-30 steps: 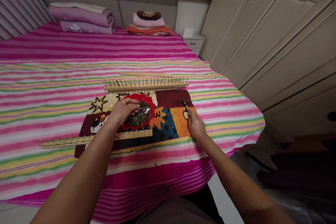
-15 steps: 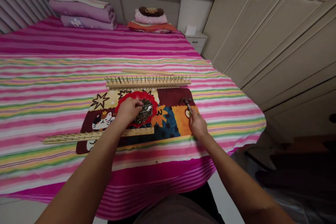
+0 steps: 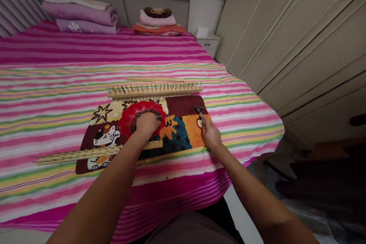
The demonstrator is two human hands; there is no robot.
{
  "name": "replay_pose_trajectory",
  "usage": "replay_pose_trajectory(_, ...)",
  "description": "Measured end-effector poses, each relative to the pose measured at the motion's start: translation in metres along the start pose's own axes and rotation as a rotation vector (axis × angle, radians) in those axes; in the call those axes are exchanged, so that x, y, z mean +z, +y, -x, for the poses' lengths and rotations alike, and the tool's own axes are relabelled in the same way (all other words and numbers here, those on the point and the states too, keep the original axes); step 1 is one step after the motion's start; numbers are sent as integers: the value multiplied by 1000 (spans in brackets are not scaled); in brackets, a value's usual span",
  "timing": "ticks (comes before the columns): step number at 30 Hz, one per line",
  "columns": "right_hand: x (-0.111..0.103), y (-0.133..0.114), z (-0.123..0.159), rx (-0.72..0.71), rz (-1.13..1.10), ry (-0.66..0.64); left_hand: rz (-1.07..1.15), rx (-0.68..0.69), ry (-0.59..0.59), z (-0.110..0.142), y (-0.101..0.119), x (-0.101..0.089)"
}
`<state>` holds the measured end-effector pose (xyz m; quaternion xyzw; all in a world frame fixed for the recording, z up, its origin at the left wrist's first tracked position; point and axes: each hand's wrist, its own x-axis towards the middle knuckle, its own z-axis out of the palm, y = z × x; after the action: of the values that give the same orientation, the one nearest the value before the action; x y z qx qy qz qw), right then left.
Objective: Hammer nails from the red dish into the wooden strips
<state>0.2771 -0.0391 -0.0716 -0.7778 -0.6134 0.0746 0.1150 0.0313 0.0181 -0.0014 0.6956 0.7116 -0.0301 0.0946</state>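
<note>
My left hand (image 3: 146,124) rests knuckles-up in a red plate (image 3: 128,116) heaped with small metal nails (image 3: 137,115); its fingers curl down into the pile. My right hand (image 3: 209,136) grips the handle of a small hammer (image 3: 199,113), whose head lies on a colourful patchwork mat (image 3: 183,129). A wooden strip (image 3: 85,153) studded with nails lies just below the plate, partly under my left forearm. A second wooden strip (image 3: 154,90) with upright nails lies beyond the mat.
The mat lies on a bed with a pink striped sheet (image 3: 57,80). Folded purple bedding (image 3: 81,14) and a pillow stack (image 3: 157,23) sit at the head. Cream wardrobe doors (image 3: 300,34) stand to the right, and a small nightstand (image 3: 208,42) is in the corner.
My left hand has moved right and down onto the pile of nails, covering most of it. The right hand and hammer have stayed put. The view has shifted slightly.
</note>
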Motion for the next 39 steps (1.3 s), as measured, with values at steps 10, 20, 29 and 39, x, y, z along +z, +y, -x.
replay_pose_trajectory(10,-2,-2,0,7,39,-8,-54,-114,-25,-3,-33,-16)
replay_pose_trajectory(20,0,-1,0,8,33,16,-84,213,72,-1,-26,-7)
replay_pose_trajectory(29,-1,-2,1,10,19,11,-89,212,0,-11,-47,-11)
replay_pose_trajectory(39,0,0,1,7,-3,28,-148,188,100,2,-44,-16)
